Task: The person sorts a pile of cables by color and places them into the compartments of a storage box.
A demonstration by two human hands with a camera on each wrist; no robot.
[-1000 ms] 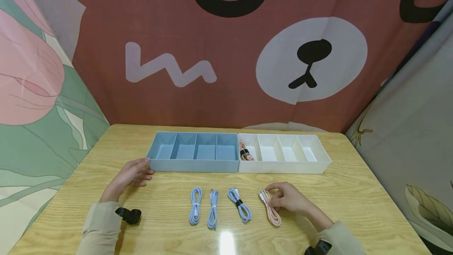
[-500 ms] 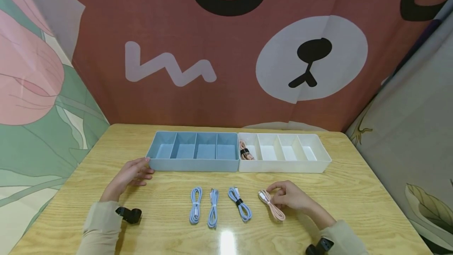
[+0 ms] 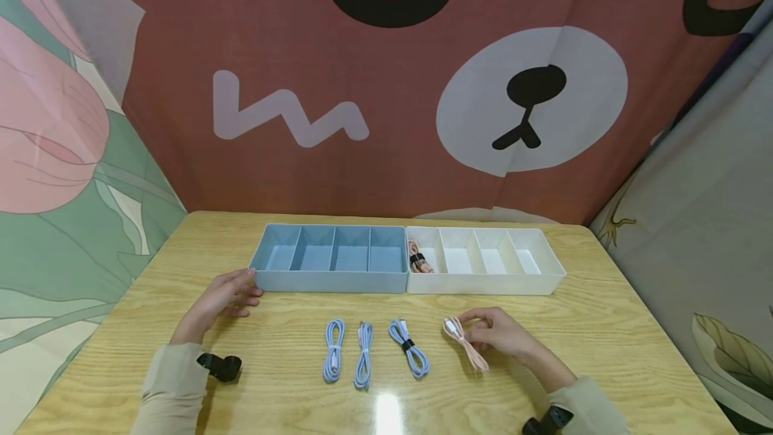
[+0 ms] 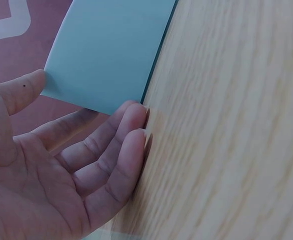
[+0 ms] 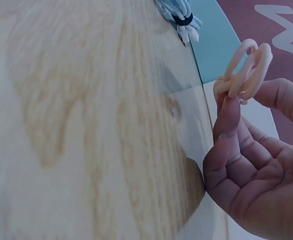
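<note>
Right hand (image 3: 498,335) pinches a pink coiled cable with white connector ends (image 3: 468,346) in thumb and fingers, tilted, seemingly just off the wooden table (image 3: 272,388), near side of the white plastic divided box (image 3: 486,284). Light-blue coiled cables (image 3: 364,358) sit spaced out, probably for one-at-a-time grabbing. Left hand (image 3: 220,297), fingers loosely spread, touches the light-blue plastic divided box's (image 3: 331,282) left end, likely bracing it.

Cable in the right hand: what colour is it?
The cable is pale pink; the head view shows it best.
</note>
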